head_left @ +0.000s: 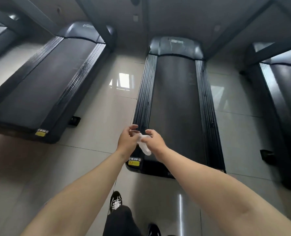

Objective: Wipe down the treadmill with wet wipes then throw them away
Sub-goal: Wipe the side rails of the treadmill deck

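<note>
- Two bare forearms reach forward from the bottom edge and meet over the near end of the middle treadmill (pixel 175 108).
- Below them, a dark trouser leg (pixel 121 222) and two black shoes, one (pixel 115 201) ahead of the other (pixel 154 229), stand on the glossy tile floor (pixel 98 108).
- Left hand (pixel 127 142), fingers curled, pinches the upper end of the wipe (pixel 145 149).
- Right hand (pixel 155 142) grips the same wipe from the other side; the white, crumpled wipe hangs down between the wrists.
- Both hands are above the treadmill's left rear corner, just over its yellow label (pixel 133 163), and hide part of the left side rail.
- A second treadmill (pixel 39 79) lies to the left across a strip of floor, and a third (pixel 281 99) to the right.
- Small black feet (pixel 75 120) (pixel 267 155) sit on the tiles beside them.
</note>
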Demonstrator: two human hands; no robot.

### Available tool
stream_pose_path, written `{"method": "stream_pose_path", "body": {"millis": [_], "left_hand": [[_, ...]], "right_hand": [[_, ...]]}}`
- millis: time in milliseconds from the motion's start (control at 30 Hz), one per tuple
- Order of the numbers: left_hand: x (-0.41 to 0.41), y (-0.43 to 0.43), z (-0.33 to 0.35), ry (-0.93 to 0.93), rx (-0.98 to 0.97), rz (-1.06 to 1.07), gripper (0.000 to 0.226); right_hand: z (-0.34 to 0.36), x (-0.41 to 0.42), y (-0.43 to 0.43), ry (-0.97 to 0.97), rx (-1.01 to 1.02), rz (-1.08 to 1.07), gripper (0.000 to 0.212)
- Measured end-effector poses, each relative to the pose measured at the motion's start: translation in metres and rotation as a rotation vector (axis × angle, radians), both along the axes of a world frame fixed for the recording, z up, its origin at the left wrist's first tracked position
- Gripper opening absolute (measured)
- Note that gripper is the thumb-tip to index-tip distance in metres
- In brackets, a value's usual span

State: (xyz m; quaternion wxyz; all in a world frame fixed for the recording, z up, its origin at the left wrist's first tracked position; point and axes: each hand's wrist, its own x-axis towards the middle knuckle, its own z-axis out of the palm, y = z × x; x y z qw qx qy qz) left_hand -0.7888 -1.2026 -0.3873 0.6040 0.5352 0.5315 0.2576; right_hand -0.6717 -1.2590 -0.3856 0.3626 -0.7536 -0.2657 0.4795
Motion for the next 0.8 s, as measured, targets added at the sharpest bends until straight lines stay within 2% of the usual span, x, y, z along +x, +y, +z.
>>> {"method": "stream_pose_path", "body": {"millis": [67,133,200,300,433,533,633,800], "left_hand": [[-0.009,0.002,0.002,0.025,0.033,-0.053,0.037],[-0.021,0.015,0.001,0.099,0.081,-0.109,0.038],[-0.036,0.036,-0.001,0.194,0.13,-0.182,0.039],[-0.056,0.078,-0.004,0.306,0.163,-0.245,0.034],[-0.069,0.136,-0.009,0.386,0.15,-0.265,0.026],[-0.068,0.174,-0.009,0.235,-0.063,-0.184,0.029],[-0.059,0.209,-0.012,0.016,-0.312,-0.104,0.024],[-0.03,0.256,-0.015,-0.059,-0.406,-0.151,0.028]], "right_hand": [[0.0,-0.01,0.002,-0.053,0.016,-0.053,0.045],[0.0,-0.018,0.012,-0.194,0.005,-0.102,0.029],[-0.001,-0.026,0.029,-0.279,-0.022,-0.146,0.027],[-0.001,-0.038,0.063,-0.276,-0.038,-0.275,0.027],[0.0,-0.058,0.102,-0.176,-0.039,-0.472,0.024],[0.001,-0.066,0.126,-0.124,-0.017,-0.572,0.022],[0.003,-0.062,0.149,-0.185,-0.022,-0.688,0.019],[-0.005,-0.04,0.19,-0.132,-0.047,-0.832,0.013]]}}
